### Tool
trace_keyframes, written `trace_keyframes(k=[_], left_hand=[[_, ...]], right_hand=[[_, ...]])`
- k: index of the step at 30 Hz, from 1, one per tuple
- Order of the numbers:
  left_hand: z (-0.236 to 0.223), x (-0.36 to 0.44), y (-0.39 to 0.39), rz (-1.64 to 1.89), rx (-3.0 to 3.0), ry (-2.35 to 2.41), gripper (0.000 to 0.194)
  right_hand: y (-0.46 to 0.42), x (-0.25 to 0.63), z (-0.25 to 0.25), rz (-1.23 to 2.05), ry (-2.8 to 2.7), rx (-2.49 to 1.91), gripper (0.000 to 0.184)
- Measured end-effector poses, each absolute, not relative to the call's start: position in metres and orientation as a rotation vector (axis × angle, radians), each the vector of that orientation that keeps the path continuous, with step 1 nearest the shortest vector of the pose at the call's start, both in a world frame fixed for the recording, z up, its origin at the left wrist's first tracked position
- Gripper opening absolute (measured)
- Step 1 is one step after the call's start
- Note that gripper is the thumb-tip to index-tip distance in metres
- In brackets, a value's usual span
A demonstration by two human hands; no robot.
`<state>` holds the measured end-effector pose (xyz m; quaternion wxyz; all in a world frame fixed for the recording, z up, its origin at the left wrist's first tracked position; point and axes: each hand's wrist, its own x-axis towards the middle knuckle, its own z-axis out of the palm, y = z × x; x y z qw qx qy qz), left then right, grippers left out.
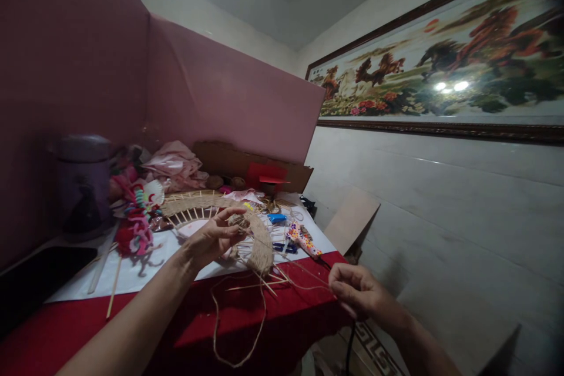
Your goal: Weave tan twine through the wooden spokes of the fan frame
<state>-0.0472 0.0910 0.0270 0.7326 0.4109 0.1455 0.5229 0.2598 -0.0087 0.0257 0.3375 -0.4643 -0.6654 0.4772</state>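
Note:
My left hand [211, 239] is closed around a small ball of jute twine [239, 221], above the table. Pinched in the fingers of my right hand [359, 289], off the table's right edge, is a strand of the same twine [308, 288], which runs across from the left. Beneath my left hand lies a curved piece woven from twine [261, 247], with thin wooden sticks [190, 215] poking out along its inner side. A loose loop of twine [215, 329] hangs over the red cloth at the front.
A flower-patterned, gun-shaped tool [303, 239] with a black cord lies right of the weaving. Pink and red fuzzy craft pieces [138, 226], a purple flask [84, 188] and a dark flat object [48, 270] are at the left. Pink panels [233, 88] stand behind.

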Motion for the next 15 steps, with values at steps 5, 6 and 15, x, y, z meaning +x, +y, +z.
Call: trace_keyframes(k=[5, 6, 15], left_hand=[[0.026, -0.048, 0.095, 1.242, 0.779, 0.294, 0.025], [0.026, -0.049, 0.097, 1.276, 0.732, 0.31, 0.023], [0.024, -0.06, 0.113, 1.416, 0.432, 0.41, 0.015]], right_hand=[[-0.015, 0.276, 0.022, 1.205, -1.769, -1.193, 0.037], [-0.017, 0.28, 0.021, 1.232, -1.781, -1.214, 0.038], [-0.043, 0.319, 0.005, 1.465, -1.834, -1.613, 0.03]])
